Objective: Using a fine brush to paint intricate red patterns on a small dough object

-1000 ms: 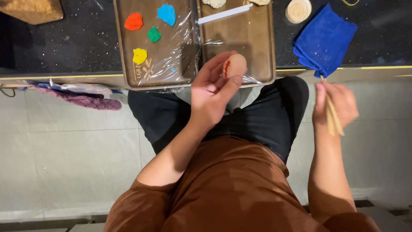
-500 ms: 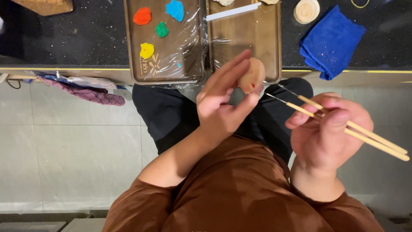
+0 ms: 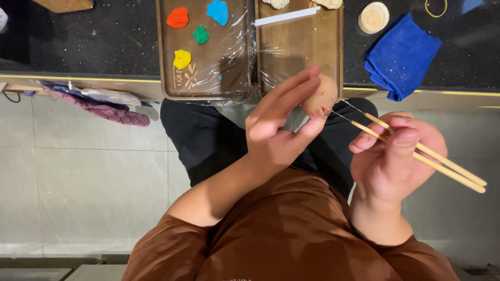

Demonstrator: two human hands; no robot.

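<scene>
With the left hand (image 3: 276, 138) pinching the dough ball (image 3: 320, 97) firmly, the right hand (image 3: 396, 153), closed on two needle-tipped sticks (image 3: 416, 152), should prick lightly from four o'clock.

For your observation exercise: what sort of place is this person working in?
Probably a dough-craft workbench: two brown film-wrapped trays with small coloured dough lumps on a black speckled counter, and a pale dough ball in the left hand.

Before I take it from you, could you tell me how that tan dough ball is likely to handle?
The tan dough ball looks soft: pinched between the left hand's fingertips, it would probably dent under a firm grip. Rounded and smooth, it may roll if set down. It seems light, since fingertips alone carry it. The thin sticks in the right hand could mark it easily.
</scene>
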